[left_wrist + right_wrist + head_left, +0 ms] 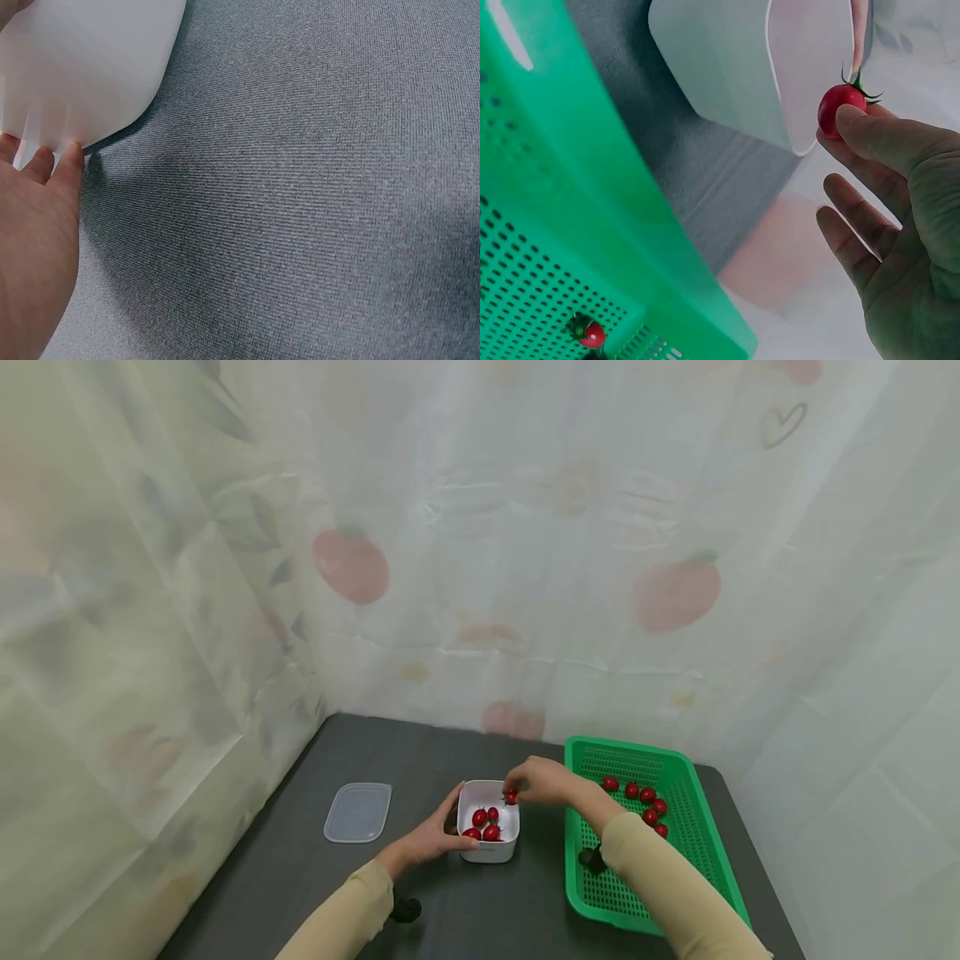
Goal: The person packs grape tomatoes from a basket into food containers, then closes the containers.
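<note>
A white square container (487, 852) stands on the dark table with several cherry tomatoes (491, 832) inside. My left hand (431, 838) holds it from the left, thumb along the near rim and fingers at the left side; in the left wrist view fingertips (73, 154) press its wall. Over the container's far right corner, my right hand (542, 779) pinches one red cherry tomato (841, 110) between thumb and forefinger. That tomato has a green stem, and the other fingers of this hand are spread apart in the right wrist view.
A green perforated basket (705, 843) at the right holds several more cherry tomatoes (648, 795), partly hidden by my right forearm. On the left of the table lies a translucent square lid (357, 812). Patterned curtains (480, 568) hang behind and beside the table.
</note>
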Motion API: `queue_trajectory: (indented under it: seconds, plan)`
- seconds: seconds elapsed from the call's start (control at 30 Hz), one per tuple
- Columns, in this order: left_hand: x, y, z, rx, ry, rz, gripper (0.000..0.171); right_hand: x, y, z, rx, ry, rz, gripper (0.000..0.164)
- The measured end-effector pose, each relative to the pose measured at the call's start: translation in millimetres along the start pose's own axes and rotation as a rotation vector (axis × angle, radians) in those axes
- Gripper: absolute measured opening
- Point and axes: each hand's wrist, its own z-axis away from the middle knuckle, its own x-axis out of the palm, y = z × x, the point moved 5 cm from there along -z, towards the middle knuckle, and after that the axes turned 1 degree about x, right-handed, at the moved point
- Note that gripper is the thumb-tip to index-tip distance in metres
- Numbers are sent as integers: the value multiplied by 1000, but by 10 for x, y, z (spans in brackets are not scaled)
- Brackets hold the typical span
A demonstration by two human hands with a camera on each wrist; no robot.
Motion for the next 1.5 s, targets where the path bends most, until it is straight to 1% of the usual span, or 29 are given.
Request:
queue_trajectory:
  seconds: [0.1,0.33,0.57,0.77,1.1,1.3,1.5]
  plan:
    - [12,3,5,1,-9,12,107,24,-39,-52,-1,-3,11,17]
    - [39,18,22,3,-19,4,106,87,-104,-143,23,-15,46,15]
    - [67,45,33,0,-21,-10,106,167,-102,-197,65,-31,68,15]
    - [71,56,34,-9,-11,-15,105,216,-88,-206,73,-41,82,16]
    - [64,30,26,4,-26,7,106,237,-98,-182,86,-39,110,18]
    - [64,-23,19,20,-52,53,109,204,-97,-133,85,-31,120,21]
    - [53,-38,17,23,-51,60,108,37,-74,-22,47,17,112,23]
